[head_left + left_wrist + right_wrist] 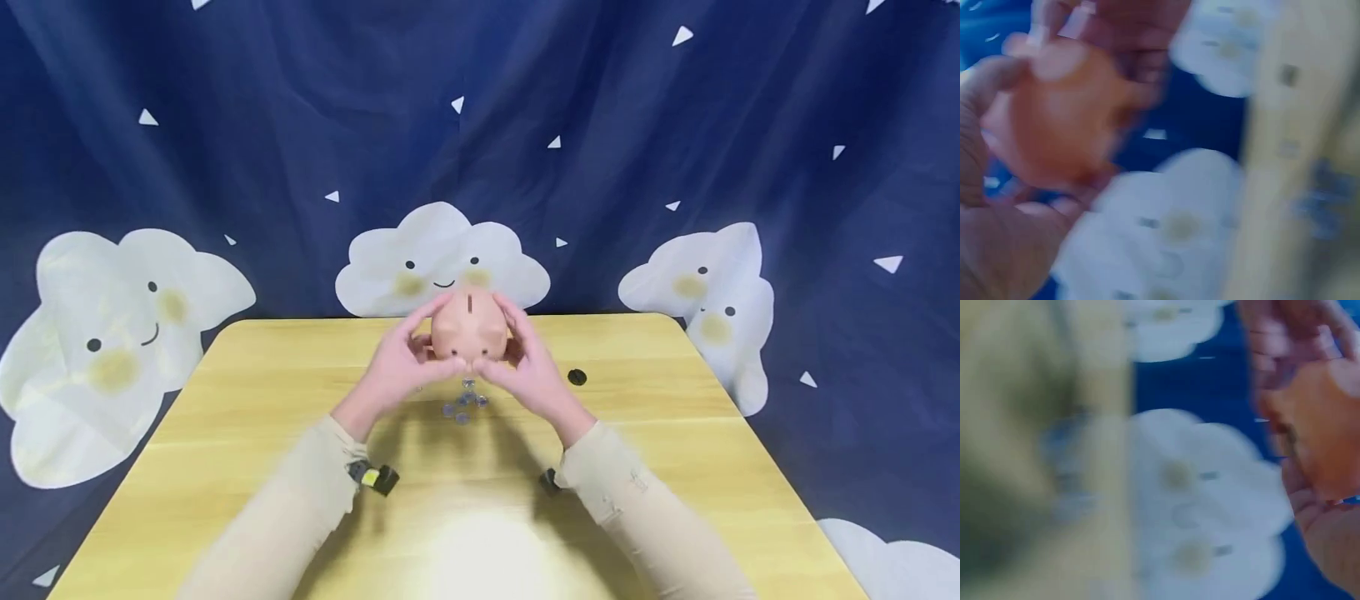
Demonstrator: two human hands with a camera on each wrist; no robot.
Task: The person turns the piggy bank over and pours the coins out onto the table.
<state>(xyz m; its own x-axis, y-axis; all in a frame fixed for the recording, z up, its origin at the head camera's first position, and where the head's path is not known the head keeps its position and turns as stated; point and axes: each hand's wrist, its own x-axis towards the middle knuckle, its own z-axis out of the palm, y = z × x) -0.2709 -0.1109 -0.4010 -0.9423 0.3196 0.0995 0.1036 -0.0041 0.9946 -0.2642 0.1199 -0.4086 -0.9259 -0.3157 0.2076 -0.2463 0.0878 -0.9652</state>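
Note:
A pink piggy bank [470,325] is held up above the far part of the table, its coin slot facing up in the head view. My left hand [405,358] grips its left side, and my right hand [534,367] grips its right side. Both thumbs lie near the snout. In the left wrist view the piggy bank [1066,112] is blurred between the hands; the right wrist view shows part of it [1325,431]. Below it, several small shiny coin-like discs [462,402] lie on the table; their exact kind is blurred.
On the wooden table [247,400], a black round plug-like piece [577,377] lies right of my right hand. A dark blue curtain [285,100] with white clouds hangs behind the table's far edge. Small black devices [373,477] are strapped at the wrists.

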